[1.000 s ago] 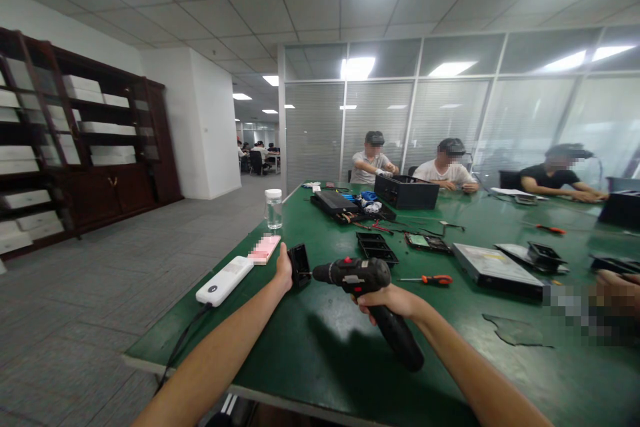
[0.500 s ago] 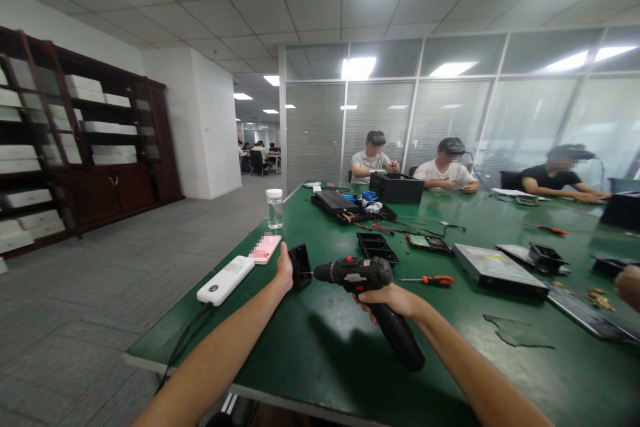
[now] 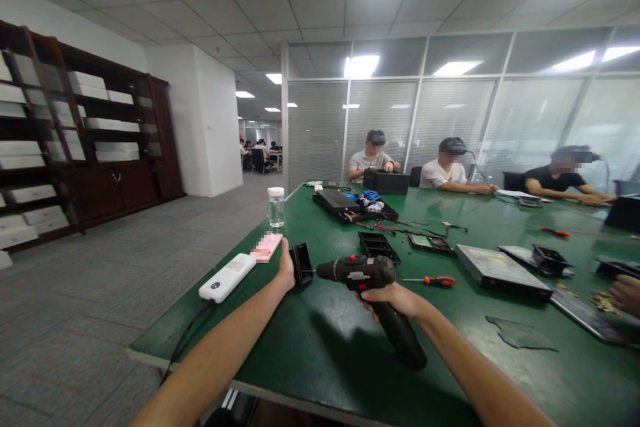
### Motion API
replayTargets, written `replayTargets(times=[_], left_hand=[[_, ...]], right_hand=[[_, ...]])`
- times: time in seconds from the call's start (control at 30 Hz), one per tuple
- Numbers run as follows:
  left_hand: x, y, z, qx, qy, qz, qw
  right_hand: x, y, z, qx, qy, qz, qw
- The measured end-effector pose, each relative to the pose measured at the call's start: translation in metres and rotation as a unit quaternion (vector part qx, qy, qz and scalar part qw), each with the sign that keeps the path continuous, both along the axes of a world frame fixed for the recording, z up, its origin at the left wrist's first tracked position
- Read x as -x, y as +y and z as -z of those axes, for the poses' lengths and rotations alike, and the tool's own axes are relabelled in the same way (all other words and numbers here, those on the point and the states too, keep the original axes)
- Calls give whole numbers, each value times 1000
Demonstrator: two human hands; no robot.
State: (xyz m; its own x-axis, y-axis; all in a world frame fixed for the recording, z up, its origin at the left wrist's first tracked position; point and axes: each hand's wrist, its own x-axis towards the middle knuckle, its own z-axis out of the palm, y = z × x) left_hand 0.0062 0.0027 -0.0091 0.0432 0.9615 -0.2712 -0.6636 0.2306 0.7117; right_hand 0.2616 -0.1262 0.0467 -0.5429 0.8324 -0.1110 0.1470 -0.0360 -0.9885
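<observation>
The right hand (image 3: 393, 299) is wrapped around the grip of a black drill (image 3: 357, 271), raised above the green bench (image 3: 280, 360), its nose pointing left. The left hand (image 3: 285, 272) holds a small black box (image 3: 302, 263) upright by its left side, thumb up, the other fingers mostly hidden, the open face turned toward the drill. The thin bit reaches the box's right edge; whether it touches I cannot tell.

The drill looks hefty and stiff, its weight probably split between body and handle, so the grip just under the body is the sensible hold. The box looks light, rigid and perhaps a bit slick, likely plastic; its thin walls could crack if squeezed, so best to hold it by the outer sides, fingers clear of the bit. 1 screwdriver (image 3: 440, 281) lies right of the drill, 1 black tray (image 3: 380, 247) beyond it.
</observation>
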Motion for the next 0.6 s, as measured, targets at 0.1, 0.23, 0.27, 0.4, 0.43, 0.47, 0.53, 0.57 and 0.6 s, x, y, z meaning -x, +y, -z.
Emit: replayTargets(times=[0.1,0.23,0.27,0.4,0.43,0.47,0.53,0.57,0.6], left_hand=[[0,-2,-1,-41,32,6,999],[-2,-2,-2,-43,72,-51,995],[-3,-2,-2,-42,78,-62,994],[-5,-1,-2,-50,87,-86,991],[-5,-1,-2,-51,88,-89,991],[-5,-1,-2,-51,88,-90,991],[-5,0,-2,-47,87,-90,991],[-5,0,-1,-46,87,-89,991],[-5,0,-1,-44,87,-89,991]], right_hand=[[0,0,0,-3,-2,-7,1000],[1,0,-1,-4,-8,-10,1000],[1,0,-1,-4,-8,-8,1000],[0,1,0,-7,-3,-1,1000],[-1,2,1,-9,-1,-3,1000],[-1,2,1,-10,-1,-6,1000],[-1,2,1,-13,-4,-10,1000],[-1,2,1,-14,-7,-9,1000],[-1,2,0,-15,-11,-8,1000]])
